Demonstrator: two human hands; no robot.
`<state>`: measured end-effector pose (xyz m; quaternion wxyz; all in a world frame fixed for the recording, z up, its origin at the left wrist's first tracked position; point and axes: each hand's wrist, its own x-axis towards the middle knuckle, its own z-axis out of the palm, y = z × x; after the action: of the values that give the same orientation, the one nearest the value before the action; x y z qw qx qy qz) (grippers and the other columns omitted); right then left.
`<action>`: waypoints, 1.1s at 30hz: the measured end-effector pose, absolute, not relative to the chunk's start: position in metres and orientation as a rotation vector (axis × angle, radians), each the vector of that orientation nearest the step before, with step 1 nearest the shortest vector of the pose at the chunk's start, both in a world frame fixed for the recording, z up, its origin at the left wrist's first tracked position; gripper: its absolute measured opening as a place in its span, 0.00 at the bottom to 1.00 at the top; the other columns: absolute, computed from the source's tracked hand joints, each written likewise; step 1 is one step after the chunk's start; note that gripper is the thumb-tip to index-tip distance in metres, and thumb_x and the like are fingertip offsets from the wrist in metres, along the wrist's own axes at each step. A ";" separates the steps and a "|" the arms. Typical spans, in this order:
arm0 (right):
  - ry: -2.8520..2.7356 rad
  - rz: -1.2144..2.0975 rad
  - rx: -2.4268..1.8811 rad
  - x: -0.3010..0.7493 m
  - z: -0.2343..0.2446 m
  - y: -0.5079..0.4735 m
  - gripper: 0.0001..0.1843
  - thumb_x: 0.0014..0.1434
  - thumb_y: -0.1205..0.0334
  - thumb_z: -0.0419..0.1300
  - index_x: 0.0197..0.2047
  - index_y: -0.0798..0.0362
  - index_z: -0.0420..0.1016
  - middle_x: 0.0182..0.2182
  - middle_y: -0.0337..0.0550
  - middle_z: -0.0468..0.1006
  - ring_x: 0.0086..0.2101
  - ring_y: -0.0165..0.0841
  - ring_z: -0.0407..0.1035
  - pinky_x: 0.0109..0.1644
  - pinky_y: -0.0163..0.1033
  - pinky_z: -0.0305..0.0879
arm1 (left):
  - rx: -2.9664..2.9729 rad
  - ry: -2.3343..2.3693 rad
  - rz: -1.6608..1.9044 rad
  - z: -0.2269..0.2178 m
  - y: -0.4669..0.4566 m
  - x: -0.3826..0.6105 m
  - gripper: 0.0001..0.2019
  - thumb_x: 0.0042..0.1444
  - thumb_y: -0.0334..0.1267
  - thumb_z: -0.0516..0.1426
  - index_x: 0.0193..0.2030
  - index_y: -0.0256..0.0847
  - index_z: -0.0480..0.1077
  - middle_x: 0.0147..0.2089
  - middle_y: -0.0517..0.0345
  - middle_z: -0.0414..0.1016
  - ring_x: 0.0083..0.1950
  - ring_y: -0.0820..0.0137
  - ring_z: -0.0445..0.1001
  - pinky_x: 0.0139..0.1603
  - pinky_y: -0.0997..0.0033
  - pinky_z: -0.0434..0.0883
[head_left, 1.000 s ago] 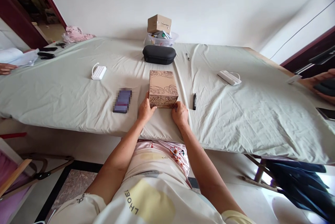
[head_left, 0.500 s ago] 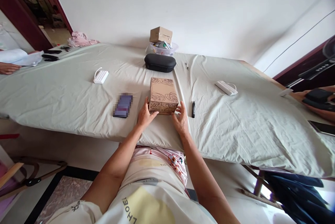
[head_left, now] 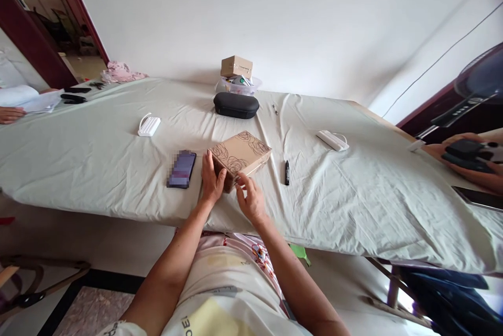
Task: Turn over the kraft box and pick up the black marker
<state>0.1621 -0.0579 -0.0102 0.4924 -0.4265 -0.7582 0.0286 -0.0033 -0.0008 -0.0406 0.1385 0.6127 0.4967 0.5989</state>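
The left hand (head_left: 213,183) is holding the box (head_left: 242,151) on the table (head_left: 346,205), thumb and fingers bracing its left side, seemingly for steadiness, while the right hand's (head_left: 251,201) curled fingers are meeting its near corner, any pinch unclear.

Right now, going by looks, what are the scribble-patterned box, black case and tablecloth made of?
Patterned box: likely matte cardboard; brown, crisp folded edges. Black case: perhaps fabric-covered hard shell, dull finish; holds its rounded shape. Tablecloth: probably fabric, matte; soft creases, draped edge; fibre unclear.
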 end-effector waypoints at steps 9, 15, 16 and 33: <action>-1.933 -0.336 -1.118 0.143 0.011 -0.029 0.15 0.77 0.55 0.58 0.55 0.44 0.86 0.39 0.45 0.84 0.37 0.33 0.77 0.44 0.37 0.71 | 2.125 1.287 1.901 -0.039 -0.003 -0.005 0.27 0.79 0.56 0.45 0.63 0.42 0.77 0.82 0.41 0.57 0.84 0.56 0.58 0.82 0.47 0.62; -1.819 -0.412 -1.125 0.199 0.008 0.005 0.14 0.74 0.54 0.61 0.47 0.42 0.90 0.36 0.44 0.81 0.38 0.35 0.73 0.45 0.41 0.68 | 2.108 1.296 1.880 -0.038 0.000 -0.002 0.24 0.79 0.53 0.47 0.61 0.43 0.78 0.79 0.41 0.63 0.83 0.56 0.60 0.83 0.44 0.61; -1.758 -0.383 -1.162 0.211 0.007 0.011 0.14 0.73 0.52 0.61 0.45 0.42 0.90 0.37 0.44 0.81 0.37 0.35 0.72 0.45 0.42 0.69 | 2.094 1.300 1.861 -0.038 0.000 -0.001 0.24 0.79 0.53 0.46 0.60 0.43 0.79 0.78 0.41 0.64 0.83 0.56 0.60 0.83 0.43 0.61; -1.261 0.265 -1.281 0.240 -0.026 0.026 0.26 0.67 0.38 0.57 0.53 0.52 0.77 0.37 0.44 0.82 0.35 0.35 0.75 0.39 0.41 0.74 | 1.618 1.556 1.590 -0.049 0.011 -0.008 0.28 0.72 0.47 0.53 0.75 0.37 0.63 0.76 0.34 0.69 0.78 0.51 0.69 0.80 0.46 0.67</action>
<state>0.2402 0.0263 -0.0256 0.6150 -0.5559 -0.5473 0.1148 -0.0077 0.0111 -0.0490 0.1940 0.5771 0.5548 0.5670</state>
